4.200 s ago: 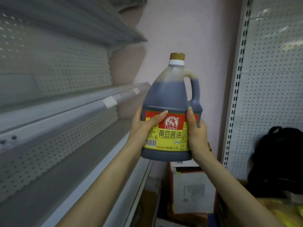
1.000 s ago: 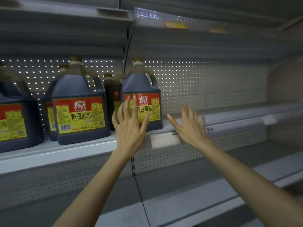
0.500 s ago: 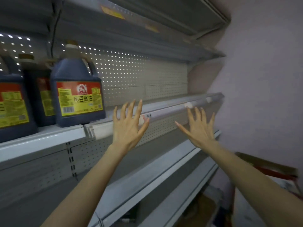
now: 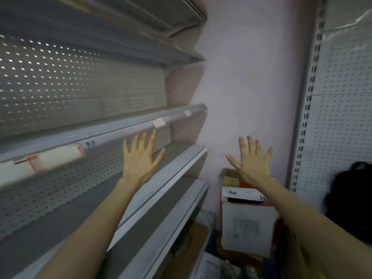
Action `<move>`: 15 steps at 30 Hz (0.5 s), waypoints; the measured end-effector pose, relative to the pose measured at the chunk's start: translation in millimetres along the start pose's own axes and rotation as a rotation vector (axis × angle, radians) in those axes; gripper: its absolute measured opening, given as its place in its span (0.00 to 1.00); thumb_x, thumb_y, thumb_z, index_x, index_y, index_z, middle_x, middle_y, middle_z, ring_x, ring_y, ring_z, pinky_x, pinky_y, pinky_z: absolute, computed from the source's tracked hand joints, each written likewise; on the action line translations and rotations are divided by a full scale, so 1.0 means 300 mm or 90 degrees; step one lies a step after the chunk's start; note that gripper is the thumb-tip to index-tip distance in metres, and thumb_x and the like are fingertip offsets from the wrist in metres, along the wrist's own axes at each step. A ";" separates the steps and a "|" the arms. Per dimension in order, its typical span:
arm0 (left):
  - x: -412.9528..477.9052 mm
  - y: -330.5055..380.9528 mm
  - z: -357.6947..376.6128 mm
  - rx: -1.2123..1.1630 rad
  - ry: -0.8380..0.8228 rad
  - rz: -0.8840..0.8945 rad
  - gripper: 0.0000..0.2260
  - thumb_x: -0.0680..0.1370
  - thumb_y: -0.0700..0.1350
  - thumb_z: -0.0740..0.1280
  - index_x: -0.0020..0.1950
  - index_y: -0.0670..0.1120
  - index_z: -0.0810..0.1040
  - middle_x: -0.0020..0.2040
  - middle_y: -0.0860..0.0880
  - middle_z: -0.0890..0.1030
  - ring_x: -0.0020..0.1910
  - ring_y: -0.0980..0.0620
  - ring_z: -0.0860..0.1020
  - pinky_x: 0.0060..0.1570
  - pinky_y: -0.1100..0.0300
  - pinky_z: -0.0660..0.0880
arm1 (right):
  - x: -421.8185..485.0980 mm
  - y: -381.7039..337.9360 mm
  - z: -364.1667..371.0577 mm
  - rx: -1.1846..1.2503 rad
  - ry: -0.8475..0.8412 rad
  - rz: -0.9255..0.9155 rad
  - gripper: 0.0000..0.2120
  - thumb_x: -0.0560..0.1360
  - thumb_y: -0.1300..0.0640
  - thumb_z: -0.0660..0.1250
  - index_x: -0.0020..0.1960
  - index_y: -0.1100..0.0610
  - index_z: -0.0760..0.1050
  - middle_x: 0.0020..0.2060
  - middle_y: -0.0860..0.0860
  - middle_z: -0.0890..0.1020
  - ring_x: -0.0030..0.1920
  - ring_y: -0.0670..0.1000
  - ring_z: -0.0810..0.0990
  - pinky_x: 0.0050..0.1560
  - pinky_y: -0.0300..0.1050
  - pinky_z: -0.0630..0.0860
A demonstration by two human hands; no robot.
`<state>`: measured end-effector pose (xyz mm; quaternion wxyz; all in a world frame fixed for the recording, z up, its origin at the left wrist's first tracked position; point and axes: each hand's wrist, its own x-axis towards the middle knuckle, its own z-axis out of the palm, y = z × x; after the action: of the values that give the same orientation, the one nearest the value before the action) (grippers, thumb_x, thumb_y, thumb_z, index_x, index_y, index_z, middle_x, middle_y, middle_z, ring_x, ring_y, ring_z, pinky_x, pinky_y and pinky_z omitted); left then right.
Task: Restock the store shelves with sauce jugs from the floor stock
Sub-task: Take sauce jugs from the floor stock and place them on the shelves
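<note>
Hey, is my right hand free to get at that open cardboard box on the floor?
Probably yes: the right hand is open, holding nothing, and hovers just above the cardboard box, with nothing between them.

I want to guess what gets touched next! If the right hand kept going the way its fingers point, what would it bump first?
Probably the pink wall. The right hand is open, its fingers pointing up and forward at bare wall above the cardboard box. Depth is hard to judge, but nothing shows in between.
</note>
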<state>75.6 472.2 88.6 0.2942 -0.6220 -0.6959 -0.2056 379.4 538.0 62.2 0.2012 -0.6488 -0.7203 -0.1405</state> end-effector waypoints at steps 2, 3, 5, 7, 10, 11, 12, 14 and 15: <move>0.012 0.065 0.044 -0.008 -0.006 0.013 0.38 0.74 0.65 0.35 0.78 0.47 0.53 0.76 0.42 0.62 0.75 0.41 0.59 0.71 0.39 0.48 | 0.001 0.080 0.031 -0.013 -0.018 0.025 0.37 0.77 0.33 0.43 0.78 0.53 0.39 0.78 0.56 0.44 0.77 0.60 0.45 0.71 0.70 0.45; 0.017 0.086 0.065 -0.008 -0.011 0.018 0.38 0.74 0.65 0.34 0.79 0.47 0.52 0.76 0.42 0.61 0.75 0.41 0.58 0.71 0.39 0.48 | 0.004 0.110 0.047 -0.017 -0.023 0.032 0.38 0.77 0.33 0.43 0.78 0.53 0.39 0.78 0.56 0.44 0.77 0.60 0.45 0.71 0.70 0.45; 0.020 0.141 0.121 -0.010 -0.030 0.020 0.38 0.73 0.65 0.34 0.79 0.48 0.50 0.77 0.43 0.60 0.75 0.42 0.57 0.72 0.40 0.47 | 0.002 0.174 0.086 -0.020 -0.030 0.043 0.39 0.76 0.32 0.43 0.78 0.53 0.39 0.78 0.55 0.44 0.77 0.60 0.45 0.71 0.70 0.44; 0.009 0.185 0.174 -0.019 -0.049 0.024 0.36 0.75 0.65 0.36 0.79 0.48 0.49 0.77 0.43 0.59 0.75 0.42 0.57 0.72 0.40 0.47 | -0.009 0.221 0.118 -0.021 -0.044 0.051 0.40 0.75 0.30 0.42 0.78 0.53 0.39 0.78 0.55 0.44 0.77 0.60 0.45 0.70 0.70 0.42; -0.006 0.227 0.259 -0.048 -0.084 0.043 0.36 0.75 0.64 0.37 0.78 0.47 0.54 0.76 0.42 0.62 0.74 0.41 0.60 0.70 0.40 0.53 | -0.034 0.272 0.173 -0.040 -0.080 0.067 0.42 0.74 0.28 0.41 0.78 0.52 0.38 0.78 0.55 0.43 0.77 0.60 0.43 0.70 0.70 0.41; -0.008 0.236 0.287 -0.059 -0.096 0.051 0.36 0.75 0.64 0.38 0.78 0.46 0.57 0.75 0.41 0.64 0.73 0.40 0.62 0.68 0.39 0.56 | -0.039 0.290 0.192 -0.048 -0.089 0.072 0.42 0.74 0.28 0.41 0.78 0.52 0.38 0.78 0.55 0.43 0.77 0.60 0.43 0.70 0.69 0.41; -0.006 0.243 0.315 -0.065 -0.109 0.060 0.35 0.76 0.63 0.39 0.77 0.46 0.59 0.73 0.40 0.66 0.72 0.39 0.64 0.67 0.39 0.59 | -0.042 0.306 0.210 -0.054 -0.095 0.078 0.42 0.74 0.28 0.41 0.78 0.52 0.38 0.78 0.54 0.43 0.77 0.59 0.43 0.70 0.69 0.40; 0.009 0.252 0.367 -0.083 -0.122 0.083 0.33 0.77 0.62 0.43 0.75 0.44 0.64 0.70 0.39 0.71 0.69 0.38 0.68 0.63 0.38 0.64 | -0.043 0.330 0.237 -0.054 -0.104 0.095 0.43 0.73 0.27 0.40 0.78 0.51 0.38 0.78 0.54 0.43 0.77 0.58 0.43 0.70 0.69 0.39; 0.020 0.257 0.393 -0.095 -0.123 0.090 0.33 0.77 0.61 0.44 0.74 0.43 0.65 0.69 0.38 0.72 0.68 0.38 0.69 0.62 0.37 0.65 | -0.042 0.338 0.249 -0.056 -0.111 0.106 0.43 0.73 0.27 0.40 0.78 0.51 0.38 0.78 0.54 0.43 0.77 0.58 0.43 0.70 0.69 0.38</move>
<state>133.3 564.4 -1.0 0.1923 -0.7063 -0.6585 -0.1748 472.8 573.5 -15.3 0.1201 -0.7242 -0.6721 -0.0974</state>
